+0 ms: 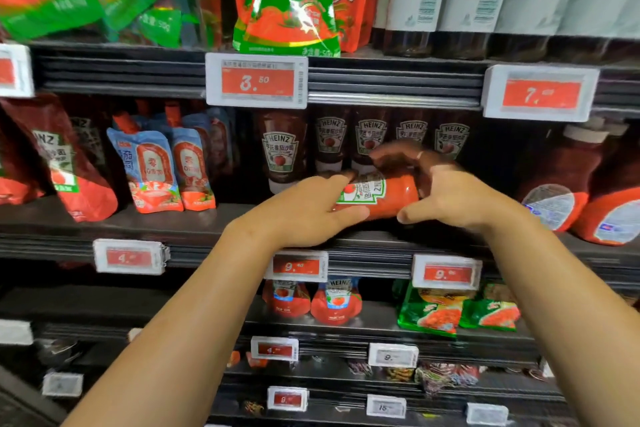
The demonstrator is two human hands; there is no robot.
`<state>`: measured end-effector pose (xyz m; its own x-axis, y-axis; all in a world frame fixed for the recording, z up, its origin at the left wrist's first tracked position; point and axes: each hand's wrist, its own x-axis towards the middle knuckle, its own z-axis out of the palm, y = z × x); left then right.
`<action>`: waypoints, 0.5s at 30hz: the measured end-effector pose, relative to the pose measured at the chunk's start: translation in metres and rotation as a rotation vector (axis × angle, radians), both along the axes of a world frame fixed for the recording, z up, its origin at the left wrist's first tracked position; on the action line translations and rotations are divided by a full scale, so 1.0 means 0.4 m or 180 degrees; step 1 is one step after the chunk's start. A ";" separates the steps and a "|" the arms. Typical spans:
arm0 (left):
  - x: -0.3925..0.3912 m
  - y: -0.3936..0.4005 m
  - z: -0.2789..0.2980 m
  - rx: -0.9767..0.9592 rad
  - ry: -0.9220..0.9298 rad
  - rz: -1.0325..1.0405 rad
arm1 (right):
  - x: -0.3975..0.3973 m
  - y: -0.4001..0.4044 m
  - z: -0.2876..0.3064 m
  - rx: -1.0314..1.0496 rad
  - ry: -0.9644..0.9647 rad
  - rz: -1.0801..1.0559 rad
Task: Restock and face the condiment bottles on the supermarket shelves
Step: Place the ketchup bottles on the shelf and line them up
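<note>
A red Heinz ketchup bottle (384,196) lies sideways at the front of the middle shelf (194,218), its white label facing me. My left hand (308,210) grips its left end, fingers over the top and thumb beneath. My right hand (440,191) holds its right end, fingers curled over the top and thumb under it. Behind the bottle a row of upright Heinz ketchup bottles (330,142) stands with labels forward; another one (284,152) stands at the row's left end.
Blue and red sauce pouches (156,170) and a dark red Heinz pouch (59,163) stand left on this shelf. Big red bottles (561,191) stand to the right. Price tags (256,81) line the shelf edges. Pouches (336,302) fill the shelf below.
</note>
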<state>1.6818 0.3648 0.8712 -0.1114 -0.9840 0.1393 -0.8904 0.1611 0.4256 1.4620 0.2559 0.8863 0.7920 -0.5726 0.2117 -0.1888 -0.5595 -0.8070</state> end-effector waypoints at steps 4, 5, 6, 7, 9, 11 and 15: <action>-0.012 -0.011 -0.011 -0.0313 0.0290 0.0215 | -0.006 -0.033 0.056 0.0331 -0.0411 -0.0012; -0.018 -0.014 -0.020 -0.0414 0.0463 0.0373 | 0.003 -0.036 0.063 0.0479 -0.0421 -0.0084; -0.025 -0.018 -0.031 -0.0518 0.0620 0.0546 | 0.016 -0.033 0.064 0.0550 -0.0315 -0.0197; -0.034 -0.023 -0.044 -0.0616 0.0758 0.0727 | 0.030 -0.029 0.061 0.0631 -0.0155 -0.0282; -0.051 -0.030 -0.072 -0.0798 0.0989 0.1075 | 0.059 -0.020 0.037 0.0642 -0.0051 -0.0383; -0.061 -0.036 -0.088 -0.0966 0.1060 0.1313 | 0.093 -0.004 0.017 0.0714 -0.0252 -0.0767; -0.060 -0.038 -0.084 -0.1059 0.1197 0.1329 | 0.128 0.022 -0.037 0.0095 -0.0253 -0.1129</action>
